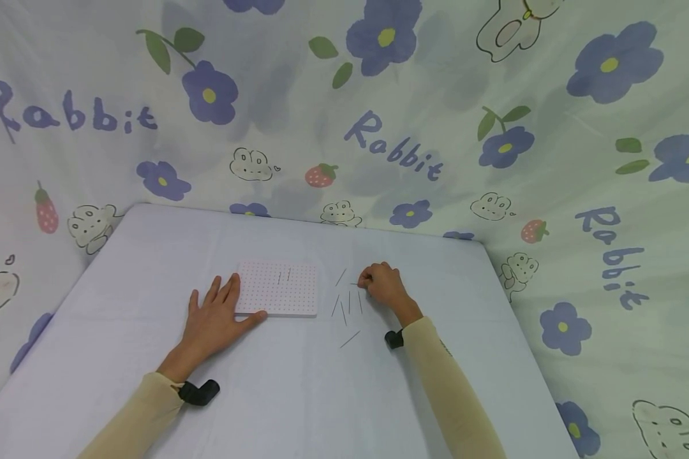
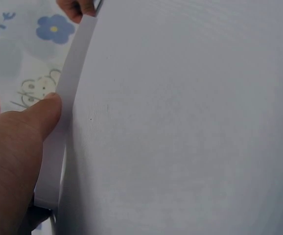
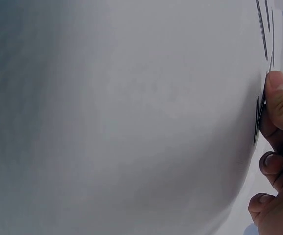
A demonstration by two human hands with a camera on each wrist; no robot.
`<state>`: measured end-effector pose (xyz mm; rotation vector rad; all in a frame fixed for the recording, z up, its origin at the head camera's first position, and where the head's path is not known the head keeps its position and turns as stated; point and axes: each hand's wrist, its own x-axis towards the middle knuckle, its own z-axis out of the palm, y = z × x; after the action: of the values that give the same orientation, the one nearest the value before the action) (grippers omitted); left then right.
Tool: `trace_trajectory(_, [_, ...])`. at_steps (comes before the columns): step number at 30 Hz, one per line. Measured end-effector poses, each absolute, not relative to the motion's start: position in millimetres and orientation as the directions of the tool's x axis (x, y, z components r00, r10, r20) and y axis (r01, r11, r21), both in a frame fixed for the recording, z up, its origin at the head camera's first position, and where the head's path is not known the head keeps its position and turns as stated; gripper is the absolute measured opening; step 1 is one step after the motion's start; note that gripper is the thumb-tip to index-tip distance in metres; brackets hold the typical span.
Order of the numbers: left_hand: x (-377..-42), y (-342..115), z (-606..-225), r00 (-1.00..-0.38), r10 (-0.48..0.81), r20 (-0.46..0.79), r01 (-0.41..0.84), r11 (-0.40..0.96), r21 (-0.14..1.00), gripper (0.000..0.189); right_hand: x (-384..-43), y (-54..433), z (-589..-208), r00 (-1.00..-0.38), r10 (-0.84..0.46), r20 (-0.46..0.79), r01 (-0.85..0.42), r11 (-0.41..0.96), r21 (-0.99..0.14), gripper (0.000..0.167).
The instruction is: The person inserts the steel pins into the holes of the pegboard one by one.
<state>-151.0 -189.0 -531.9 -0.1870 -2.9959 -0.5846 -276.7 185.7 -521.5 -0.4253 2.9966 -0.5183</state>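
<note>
A white board (image 1: 278,293) with a grid of small dots lies on the table, and two thin dark sticks show near its upper middle. Fingers spread, my left hand (image 1: 215,322) rests at the board's left edge. In the left wrist view the thumb (image 2: 46,115) presses along the side of the board (image 2: 73,73). To the right of the board, my right hand (image 1: 383,285) pinches a thin dark needle-like stick (image 1: 354,284) between thumb and fingertips, close over the table. The right wrist view shows the thumb (image 3: 281,100) against that stick, other fingers curled.
Several similar thin sticks (image 1: 349,303) lie scattered between the board and my right hand, and one (image 1: 349,339) lies nearer me. A white cloth covers the table (image 1: 298,395). Behind and beside it hangs a patterned curtain (image 1: 287,127) with flowers and rabbits.
</note>
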Motion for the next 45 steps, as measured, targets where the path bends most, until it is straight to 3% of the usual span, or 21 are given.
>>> trace_trajectory(16, [-151.0,-190.0,-530.8,-0.990,0.104,0.093,0.132,0.919,0.372,0.114,-274.2,184.6,-514.7,-0.947,-0.315,-0.058,-0.277,0.897,-0.343,0.013])
trace_trajectory(22, [-150.7,-191.1,-531.3,-0.991,0.104,0.089,0.130,0.916,0.379,0.114,-273.9,176.9,-511.7,-0.940,-0.341,-0.007,-0.317,0.880,-0.354,0.017])
trace_trajectory(45, [-151.4,-190.1,-531.1,-0.992,0.107,0.062,0.123,0.919,0.374,0.116,-265.2,80.2,-484.9,-0.885,-0.462,0.061,-0.428,0.754,-0.499,0.016])
